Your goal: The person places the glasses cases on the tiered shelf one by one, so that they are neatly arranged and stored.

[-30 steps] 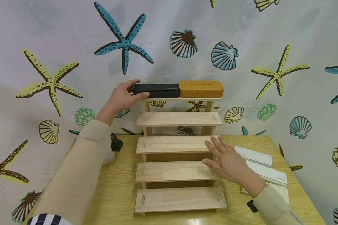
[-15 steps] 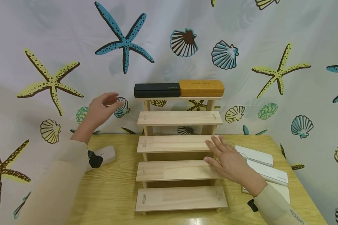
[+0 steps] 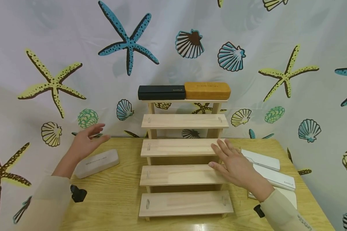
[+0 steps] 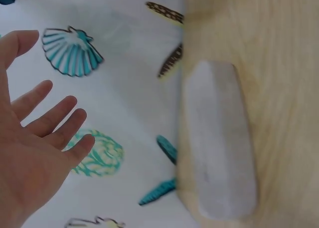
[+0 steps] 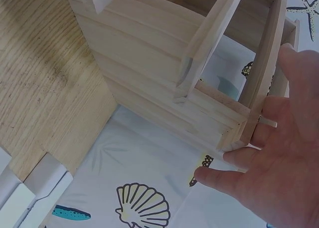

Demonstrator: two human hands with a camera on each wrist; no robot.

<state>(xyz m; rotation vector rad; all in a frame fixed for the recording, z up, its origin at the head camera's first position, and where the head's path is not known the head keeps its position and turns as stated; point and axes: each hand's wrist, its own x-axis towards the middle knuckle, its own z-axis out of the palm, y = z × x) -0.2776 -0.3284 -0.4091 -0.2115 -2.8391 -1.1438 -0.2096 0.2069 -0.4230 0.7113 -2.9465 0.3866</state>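
Note:
My left hand holds nothing; its fingers are spread and lightly bent in the left wrist view. Just below it in the head view, a pale grey glasses case lies slantwise on the table. Straight fingers of my right hand rest at the right end of the wooden stepped rack's middle shelf; the right wrist view shows them against the rack's side edge. On the top shelf, a black glasses case and an orange glasses case lie end to end.
Several white cases lie side by side right of the rack, partly behind my right hand. The lower shelves step toward me on the wooden table. Behind stands a white curtain printed with starfish and shells.
My left hand has let go of the black case's left end and moved left and down, toward the pale grey case. My right hand has stayed at the rack.

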